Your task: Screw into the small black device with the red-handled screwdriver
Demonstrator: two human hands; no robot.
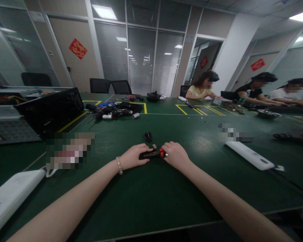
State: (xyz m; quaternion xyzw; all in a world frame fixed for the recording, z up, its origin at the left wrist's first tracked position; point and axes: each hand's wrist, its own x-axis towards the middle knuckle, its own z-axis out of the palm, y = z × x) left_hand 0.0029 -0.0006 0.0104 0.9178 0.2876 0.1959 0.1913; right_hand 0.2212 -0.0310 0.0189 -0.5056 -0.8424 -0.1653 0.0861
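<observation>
Both hands meet over the middle of the green table (151, 195), around a black and red hand tool (151, 154) whose exact kind I cannot make out. My left hand (133, 157) grips its black end between thumb and fingers. Closed over the red end is my right hand (176, 154), with a short silvery piece showing beside its fingers. A small pale piece (154, 146) shows by my left fingertips; whether it is held is unclear. Just beyond the hands lies a small black bundled cable (148, 136).
White power banks (249, 155) lie at right and at near left (15, 191). An open computer case (50, 111) stands at left. Farther back are a pile of cables and tools (116, 110) and a black headset (153, 96). Several people (204, 87) sit at right.
</observation>
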